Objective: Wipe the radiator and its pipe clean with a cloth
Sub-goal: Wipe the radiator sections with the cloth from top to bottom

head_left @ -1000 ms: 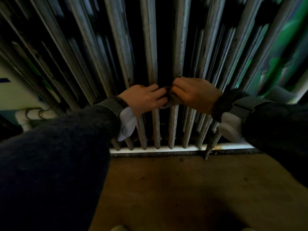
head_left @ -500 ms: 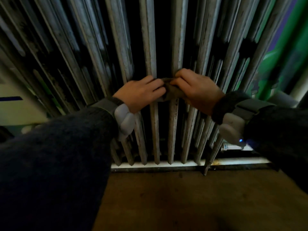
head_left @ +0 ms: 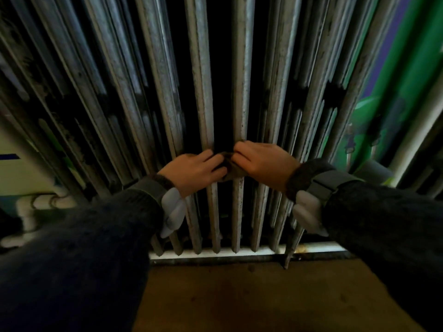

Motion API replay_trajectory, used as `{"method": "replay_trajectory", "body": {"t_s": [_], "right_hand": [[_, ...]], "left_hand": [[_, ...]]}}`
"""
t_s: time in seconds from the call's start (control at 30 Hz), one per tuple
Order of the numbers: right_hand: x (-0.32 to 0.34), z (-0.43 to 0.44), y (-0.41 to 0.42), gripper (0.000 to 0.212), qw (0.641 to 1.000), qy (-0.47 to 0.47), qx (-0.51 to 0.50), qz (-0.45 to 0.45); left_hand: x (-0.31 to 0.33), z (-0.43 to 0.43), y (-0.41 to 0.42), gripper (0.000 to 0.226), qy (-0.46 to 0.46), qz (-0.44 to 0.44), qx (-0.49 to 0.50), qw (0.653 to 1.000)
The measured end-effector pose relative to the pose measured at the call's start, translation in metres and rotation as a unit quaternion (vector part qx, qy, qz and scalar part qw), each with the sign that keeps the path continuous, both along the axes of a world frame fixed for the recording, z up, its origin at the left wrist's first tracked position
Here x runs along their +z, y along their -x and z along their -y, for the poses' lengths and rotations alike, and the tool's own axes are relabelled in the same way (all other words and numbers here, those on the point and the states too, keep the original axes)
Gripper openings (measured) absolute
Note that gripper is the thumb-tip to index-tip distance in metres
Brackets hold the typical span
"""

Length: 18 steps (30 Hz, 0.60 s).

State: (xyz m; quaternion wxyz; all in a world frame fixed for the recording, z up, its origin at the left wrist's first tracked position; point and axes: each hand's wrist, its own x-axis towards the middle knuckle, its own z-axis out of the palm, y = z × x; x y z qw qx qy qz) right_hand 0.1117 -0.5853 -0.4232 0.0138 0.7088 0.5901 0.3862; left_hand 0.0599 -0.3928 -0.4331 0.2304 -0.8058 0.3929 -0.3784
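Note:
A tall grey column radiator with worn, speckled paint fills the upper view. A small dark cloth is bunched around one of the middle columns, low down. My left hand grips the cloth's left side and my right hand grips its right side, fingertips nearly meeting in the gap between two columns. Most of the cloth is hidden under my fingers. A white pipe with an elbow runs at the lower left of the radiator.
A white skirting strip runs under the radiator feet, above a brown floor. A green wall and a pale vertical pipe stand at the right. Dark sleeves with grey wrist devices cover both forearms.
Both hands, still gripping the cloth, have slid slightly lower on the middle columns between half a second ago and now. The view has shifted a little.

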Motion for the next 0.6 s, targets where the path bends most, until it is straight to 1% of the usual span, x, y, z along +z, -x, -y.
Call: {"method": "replay_trajectory", "body": {"t_s": [0.07, 0.1, 0.17, 0.2, 0.27, 0.33, 0.5, 0.6], "right_hand": [[0.004, 0.000, 0.000, 0.011, 1.000, 0.022, 0.005, 0.009], [0.007, 0.001, -0.001, 0.011, 0.999, 0.028, 0.010, 0.016], [0.015, 0.002, -0.003, 0.028, 0.999, 0.027, 0.008, 0.033], [0.021, 0.003, -0.001, 0.030, 0.999, 0.025, -0.001, 0.038], [0.032, 0.004, 0.000, 0.027, 0.998, 0.023, -0.012, 0.049], [0.047, 0.005, 0.000, 0.031, 0.998, 0.010, -0.015, 0.064], [0.088, 0.005, 0.000, 0.031, 0.997, -0.009, -0.029, 0.072], [0.105, 0.004, 0.000, 0.029, 0.996, -0.037, -0.047, 0.071]], "left_hand": [[-0.003, 0.001, 0.001, 0.020, 0.002, 0.002, 0.004, 1.000], [-0.002, 0.001, 0.001, 0.020, 0.004, 0.003, 0.006, 1.000], [0.004, 0.001, 0.000, 0.020, 0.009, 0.014, 0.013, 1.000], [0.009, 0.001, 0.000, 0.020, 0.008, 0.023, 0.015, 1.000], [0.023, 0.000, -0.001, 0.020, 0.000, 0.034, 0.014, 0.999], [0.039, -0.001, -0.001, 0.020, -0.009, 0.041, 0.010, 0.999], [0.082, -0.001, 0.000, 0.014, -0.016, 0.088, 0.019, 0.996], [0.104, 0.001, 0.004, 0.009, -0.008, 0.092, 0.027, 0.995]]}}
